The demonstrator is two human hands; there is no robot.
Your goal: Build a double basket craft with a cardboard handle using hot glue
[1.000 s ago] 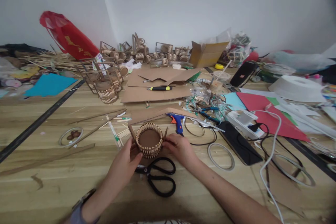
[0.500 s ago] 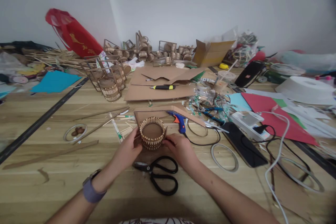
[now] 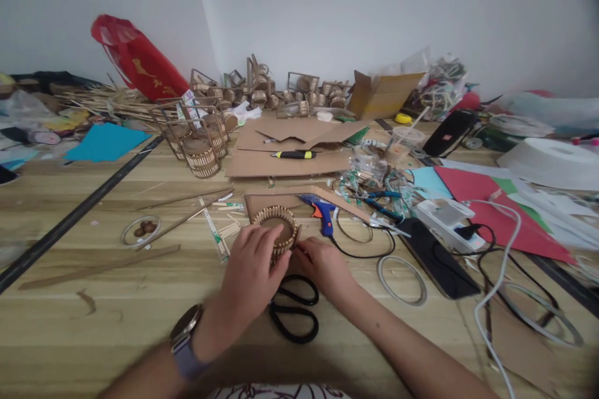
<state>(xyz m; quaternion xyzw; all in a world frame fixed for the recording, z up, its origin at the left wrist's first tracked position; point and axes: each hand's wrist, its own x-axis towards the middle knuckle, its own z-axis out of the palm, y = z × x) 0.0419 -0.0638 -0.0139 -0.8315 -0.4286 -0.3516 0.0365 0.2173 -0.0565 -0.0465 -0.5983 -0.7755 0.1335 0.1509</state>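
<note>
A small round basket [image 3: 286, 217], made of short pale sticks round a brown cardboard base, stands in front of me. My left hand [image 3: 255, 262] is closed on its near left side, fingers over the rim and thumb on the outer wall. At the basket's right side my right hand [image 3: 322, 262] pinches a thin brown strip [image 3: 298, 235], whose end sticks up beside the rim. Most of the strip is hidden behind my hands. Black-handled scissors [image 3: 302, 324] lie below the basket, their blades covered by my left hand.
A blue glue gun [image 3: 324, 217] lies right of the basket. Cardboard sheets [image 3: 248, 162] with a utility knife [image 3: 294, 154] are behind. Similar baskets with frames [image 3: 201, 159] stand at the back left. On the right are a phone [image 3: 437, 259], a power strip [image 3: 444, 218] and cables.
My left hand has moved right and up, from the basket's left side onto its near rim, now covering the scissors' blades. My right hand stays at the right side, pinching the strip.
</note>
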